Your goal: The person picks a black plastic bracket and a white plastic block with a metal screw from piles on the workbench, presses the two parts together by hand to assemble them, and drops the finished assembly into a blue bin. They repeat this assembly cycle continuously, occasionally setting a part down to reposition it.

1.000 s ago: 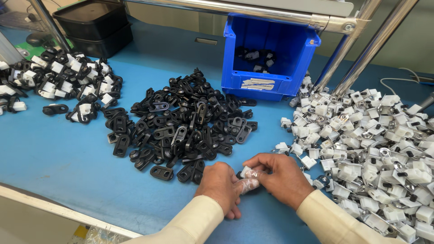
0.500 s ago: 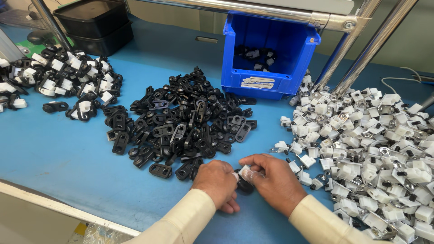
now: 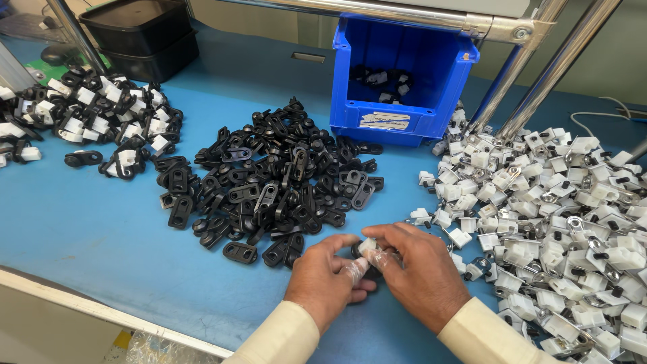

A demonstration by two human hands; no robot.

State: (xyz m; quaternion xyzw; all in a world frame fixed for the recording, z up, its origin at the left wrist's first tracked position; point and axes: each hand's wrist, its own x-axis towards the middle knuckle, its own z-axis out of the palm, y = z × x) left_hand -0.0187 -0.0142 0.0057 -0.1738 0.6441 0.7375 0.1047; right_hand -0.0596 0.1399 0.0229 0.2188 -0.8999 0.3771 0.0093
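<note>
Both hands meet low on the blue table (image 3: 101, 236): the left hand (image 3: 327, 280) and right hand (image 3: 414, 273) pinch one small white block (image 3: 367, 247) between fingertips — held midway between the black-link pile (image 3: 283, 178) and white-clip pile (image 3: 552, 216), both within reach.

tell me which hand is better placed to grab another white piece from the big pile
Right, probably. The right hand lies beside the white pile, while the left hand sits nearer the black pile. Both pinch a small white piece.
</note>
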